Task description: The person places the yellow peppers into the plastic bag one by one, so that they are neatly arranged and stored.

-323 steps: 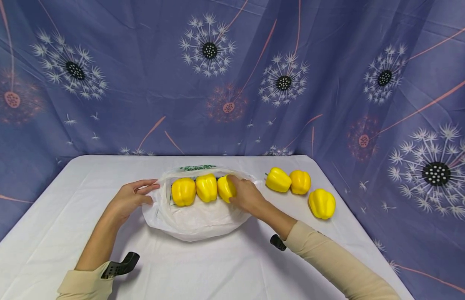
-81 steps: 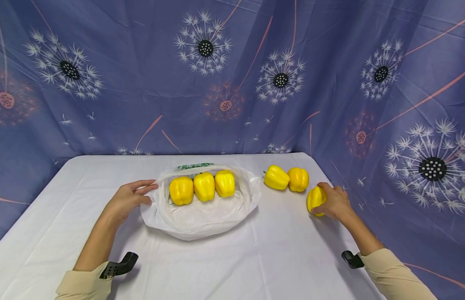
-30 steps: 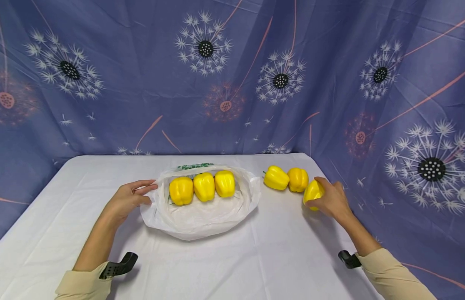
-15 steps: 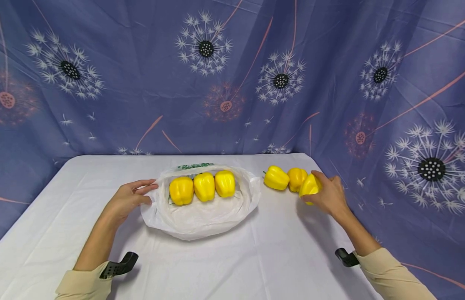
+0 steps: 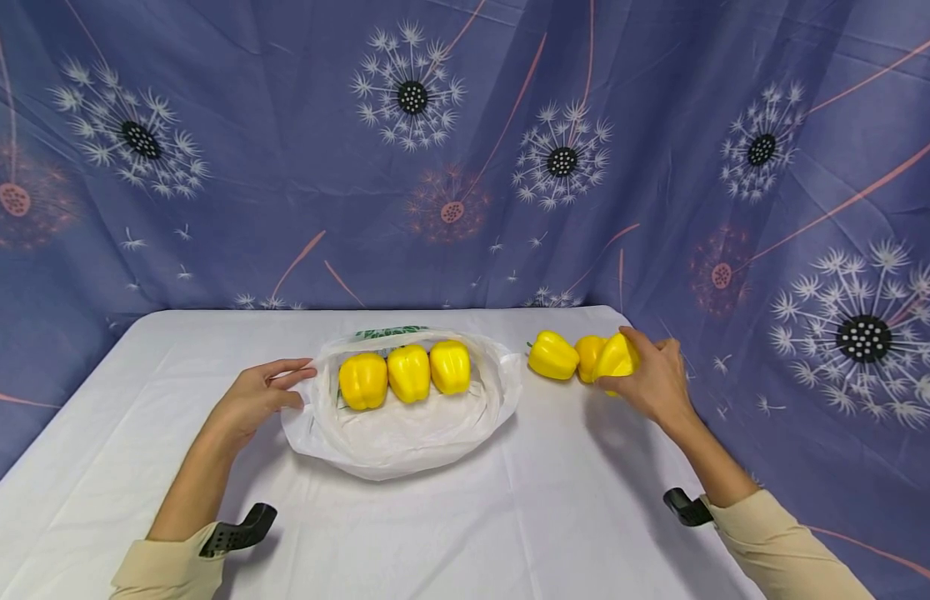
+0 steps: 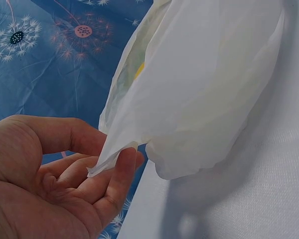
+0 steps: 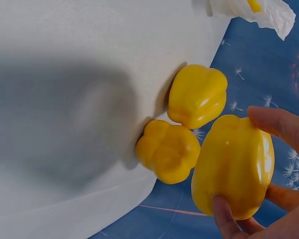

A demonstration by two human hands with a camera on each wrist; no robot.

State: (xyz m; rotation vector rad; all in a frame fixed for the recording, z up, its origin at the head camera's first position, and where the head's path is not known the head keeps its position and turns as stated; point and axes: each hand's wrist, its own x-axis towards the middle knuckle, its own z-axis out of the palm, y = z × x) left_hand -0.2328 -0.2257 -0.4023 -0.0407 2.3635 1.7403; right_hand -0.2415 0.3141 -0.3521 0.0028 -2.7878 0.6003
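My left hand [image 5: 247, 404] pinches the left edge of a white plastic bag [image 5: 390, 462] with green print at the back. In the left wrist view, thin plastic [image 6: 204, 94] runs between thumb and fingers. The bag's mouth is spread wide, and three yellow bell peppers [image 5: 408, 375] sit side by side inside. My right hand [image 5: 657, 379] grips another yellow bell pepper [image 7: 234, 167], thumb on one side and fingers on the other. In the head view it partly covers a deeper yellow pepper [image 5: 587, 357]. Beside that one lies a pepper with a green stem [image 5: 552, 356].
A white cloth covers the table [image 5: 450, 533]. Blue-purple curtain [image 5: 285, 167] with dandelion prints hangs behind and along the right side, close to the right hand. Black wrist cameras [image 5: 240, 531] are strapped at both beige sleeves.
Earlier the right hand was at the bag with the third pepper. It then gripped the nearest pepper at the right and moved it up and leftward, over the neighbouring one. The left hand stays put.
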